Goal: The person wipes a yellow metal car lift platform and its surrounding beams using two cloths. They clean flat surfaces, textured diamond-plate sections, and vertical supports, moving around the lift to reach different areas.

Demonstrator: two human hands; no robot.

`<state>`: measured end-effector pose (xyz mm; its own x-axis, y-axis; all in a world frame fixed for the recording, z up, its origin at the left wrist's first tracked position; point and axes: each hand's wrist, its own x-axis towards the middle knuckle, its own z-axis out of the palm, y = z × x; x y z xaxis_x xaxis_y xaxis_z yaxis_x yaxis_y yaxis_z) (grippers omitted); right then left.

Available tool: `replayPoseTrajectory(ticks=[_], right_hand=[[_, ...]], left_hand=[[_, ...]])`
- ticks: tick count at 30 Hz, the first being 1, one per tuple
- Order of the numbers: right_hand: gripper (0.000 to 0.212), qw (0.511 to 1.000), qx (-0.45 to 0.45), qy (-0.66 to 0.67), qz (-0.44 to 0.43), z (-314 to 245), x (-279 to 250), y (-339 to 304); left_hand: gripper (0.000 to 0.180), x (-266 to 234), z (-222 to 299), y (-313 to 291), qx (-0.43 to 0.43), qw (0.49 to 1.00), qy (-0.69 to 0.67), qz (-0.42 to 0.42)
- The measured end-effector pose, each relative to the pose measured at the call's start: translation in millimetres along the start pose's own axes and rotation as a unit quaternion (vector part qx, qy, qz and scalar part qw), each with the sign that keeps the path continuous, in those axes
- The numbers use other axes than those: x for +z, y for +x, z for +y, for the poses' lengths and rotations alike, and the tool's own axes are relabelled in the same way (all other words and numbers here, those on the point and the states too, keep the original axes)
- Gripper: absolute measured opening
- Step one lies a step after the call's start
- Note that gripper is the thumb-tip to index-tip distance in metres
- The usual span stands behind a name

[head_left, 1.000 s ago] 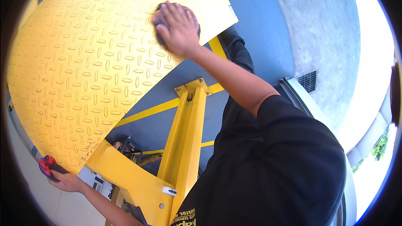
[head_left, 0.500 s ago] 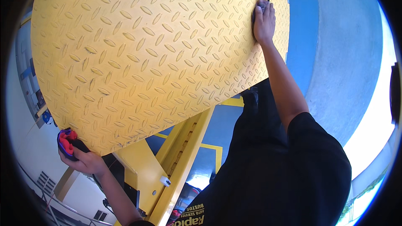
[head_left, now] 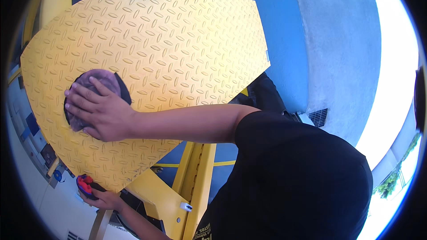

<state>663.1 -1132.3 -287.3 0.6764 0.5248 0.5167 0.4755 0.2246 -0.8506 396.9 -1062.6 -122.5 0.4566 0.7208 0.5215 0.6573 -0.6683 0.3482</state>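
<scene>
A large yellow diamond-tread plate [head_left: 178,40] tilts across the view in front of me. My right hand [head_left: 104,113] lies flat on a roundish, dark purple-grey cloth [head_left: 100,80] with a black edge, pressing it against the plate's left part. The fingers are stretched out and slightly spread. At the plate's lower left corner my left hand [head_left: 104,199] is closed around a bunched red cloth-like thing [head_left: 85,184] with a dark blue-purple rim. Its exact kind is unclear. The left fingers are partly hidden behind it.
Beneath the plate are a yellow metal beam [head_left: 195,173] and a yellow bracket [head_left: 153,193]. To the right lie a blue-painted floor strip [head_left: 284,44], grey concrete [head_left: 342,40] and a floor grate [head_left: 318,118]. A yellow post [head_left: 57,0] rises at the upper left.
My right hand has swept with the cloth from the plate's upper right to its left part, and the cloth now shows spread out. My left hand keeps its hold at the corner; the view has shifted.
</scene>
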Motion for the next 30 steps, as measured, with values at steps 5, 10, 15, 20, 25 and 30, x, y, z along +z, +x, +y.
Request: replayPoseTrajectory(ticks=[5,10,15,20,25,30], right_hand=[[0.071,0.941,0.232,-0.245,0.032,200.3,-185.7,-138.0],[0.082,0.782,0.55,-0.268,0.119,404.8,-341.1,-256.0],[0.092,0.722,0.628,-0.243,0.161,434.4,-327.8,-189.7],[0.091,0.936,0.276,-0.211,0.061,235.0,-156.0,-16.4],[0.082,0.99,-0.108,-0.09,0.001,8.7,25.0,105.1],[0.074,0.982,-0.125,-0.139,-0.009,-21.9,62.2,157.1]], left_hand=[[0.04,9.0,24.5,-0.6,-0.053,0.995,0.079,0.03],[0.041,22.9,42.5,6.0,-0.067,0.991,0.102,0.056],[0.038,19.4,34.8,6.4,-0.034,0.992,0.113,0.046],[0.036,1.4,29.8,-12.8,-0.033,0.994,0.103,0.015],[0.041,-0.2,22.4,-6.5,0.066,0.991,0.106,-0.045],[0.044,6.7,26.9,5.0,0.121,0.982,0.131,-0.07]])
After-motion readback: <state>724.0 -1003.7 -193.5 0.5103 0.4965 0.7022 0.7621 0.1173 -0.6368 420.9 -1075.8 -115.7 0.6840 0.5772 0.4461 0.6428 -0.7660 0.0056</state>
